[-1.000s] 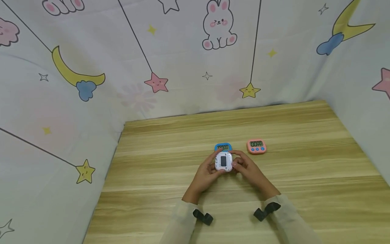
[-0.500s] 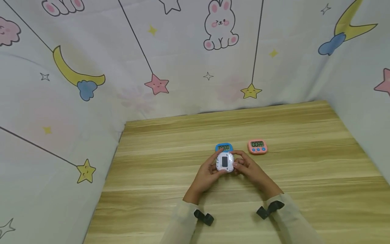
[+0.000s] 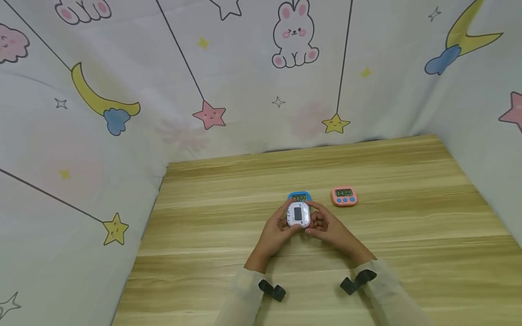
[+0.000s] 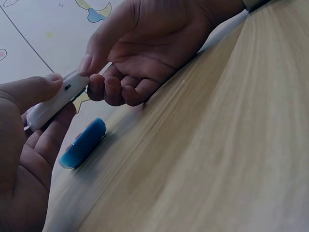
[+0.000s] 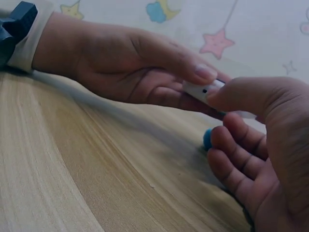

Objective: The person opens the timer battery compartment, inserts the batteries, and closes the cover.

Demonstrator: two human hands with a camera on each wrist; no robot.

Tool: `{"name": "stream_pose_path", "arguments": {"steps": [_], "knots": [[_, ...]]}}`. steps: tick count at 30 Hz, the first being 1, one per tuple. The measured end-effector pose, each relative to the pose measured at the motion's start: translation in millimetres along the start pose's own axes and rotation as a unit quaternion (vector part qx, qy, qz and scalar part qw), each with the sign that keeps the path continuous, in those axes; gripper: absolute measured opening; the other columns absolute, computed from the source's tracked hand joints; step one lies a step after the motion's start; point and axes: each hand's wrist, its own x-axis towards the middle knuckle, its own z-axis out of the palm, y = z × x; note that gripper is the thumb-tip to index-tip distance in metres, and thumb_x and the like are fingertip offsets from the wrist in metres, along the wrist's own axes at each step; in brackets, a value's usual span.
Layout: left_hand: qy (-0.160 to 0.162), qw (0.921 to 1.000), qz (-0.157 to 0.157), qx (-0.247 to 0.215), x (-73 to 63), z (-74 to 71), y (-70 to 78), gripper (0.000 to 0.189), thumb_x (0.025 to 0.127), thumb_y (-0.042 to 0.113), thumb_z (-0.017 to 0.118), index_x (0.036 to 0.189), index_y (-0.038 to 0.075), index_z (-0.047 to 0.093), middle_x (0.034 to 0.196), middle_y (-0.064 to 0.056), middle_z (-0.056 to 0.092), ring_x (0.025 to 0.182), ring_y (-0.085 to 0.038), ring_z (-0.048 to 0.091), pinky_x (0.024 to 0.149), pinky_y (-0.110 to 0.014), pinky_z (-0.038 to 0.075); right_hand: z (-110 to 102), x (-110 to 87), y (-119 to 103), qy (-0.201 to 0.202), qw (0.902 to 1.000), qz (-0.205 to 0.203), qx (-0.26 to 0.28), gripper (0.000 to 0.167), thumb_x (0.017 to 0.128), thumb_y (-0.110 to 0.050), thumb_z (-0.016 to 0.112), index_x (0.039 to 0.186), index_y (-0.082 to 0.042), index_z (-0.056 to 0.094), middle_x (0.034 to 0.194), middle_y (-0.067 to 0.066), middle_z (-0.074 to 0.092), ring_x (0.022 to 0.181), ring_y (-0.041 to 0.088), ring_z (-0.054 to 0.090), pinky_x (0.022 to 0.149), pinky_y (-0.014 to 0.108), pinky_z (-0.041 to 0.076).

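Note:
Both hands hold a white digital timer (image 3: pixel 298 214) above the table, its back with a dark rectangle facing up in the head view. My left hand (image 3: pixel 272 232) grips its left side, thumb on the near edge and fingers beneath. My right hand (image 3: pixel 335 231) pinches the right side, with the thumb at the near right corner and the index finger at the far edge; its other fingers are curled. In the left wrist view the timer's white side edge (image 4: pixel 57 100) shows a small dark slot. Just beyond lies a blue timer (image 3: pixel 299 195), partly hidden by the hands.
A pink timer (image 3: pixel 344 196) with blue buttons lies to the right of the blue one, its display facing up. The wood-grain table (image 3: pixel 212 253) meets a white printed cloth (image 3: pixel 244 81) at the back and sides.
My right thumb has slid from the white timer's right edge down to its near corner. The timer has shifted slightly left and away. The blue and pink timers have stayed put.

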Motion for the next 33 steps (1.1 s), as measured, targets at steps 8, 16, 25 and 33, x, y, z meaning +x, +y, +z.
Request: {"name": "stream_pose_path", "arguments": {"steps": [8,16,25,33], "knots": [[0.003,1.0,-0.001,-0.002,-0.2,0.8,-3.7,0.076,0.091,0.0,0.067,0.154,0.003,0.024,0.156,-0.022,0.025,0.115,-0.028,0.059,0.083,-0.025,0.055,1,0.4,11,0.016,0.9995,0.003,-0.027,0.077,0.087,-0.004,0.073,0.151,-0.014,0.031,0.089,0.011,0.057,0.075,0.012,0.056,0.062,0.022,0.05],[0.01,0.9995,0.016,0.026,0.0,-0.2,-0.4,0.073,0.091,0.002,0.067,0.152,0.0,0.028,0.153,-0.023,0.029,0.115,-0.031,0.059,0.085,-0.026,0.054,7,-3.6,-19,0.009,0.9955,-0.012,-0.093,0.071,0.09,-0.005,0.07,0.149,-0.001,0.031,0.085,0.01,0.057,0.068,0.013,0.054,0.058,0.023,0.047],[0.004,0.9941,0.057,0.093,-1.8,-0.2,5.4,0.079,0.09,0.003,0.069,0.152,-0.004,0.021,0.151,-0.026,0.032,0.129,-0.035,0.048,0.103,-0.04,0.043,9,-4.6,-28,0.015,0.9929,0.028,-0.115,0.057,0.096,-0.016,0.063,0.146,-0.002,0.038,0.087,0.008,0.057,0.071,0.023,0.06,0.061,0.026,0.049],[0.009,0.9912,0.086,0.1,1.7,-0.4,-15.5,0.081,0.088,-0.008,0.065,0.154,0.0,0.019,0.148,-0.027,0.034,0.126,-0.041,0.048,0.104,-0.047,0.042,7,-4.9,-30,0.008,0.9971,0.019,-0.074,0.028,0.106,-0.016,0.042,0.107,0.009,0.055,0.082,0.02,0.058,0.074,0.036,0.057,0.064,0.038,0.053]]}}
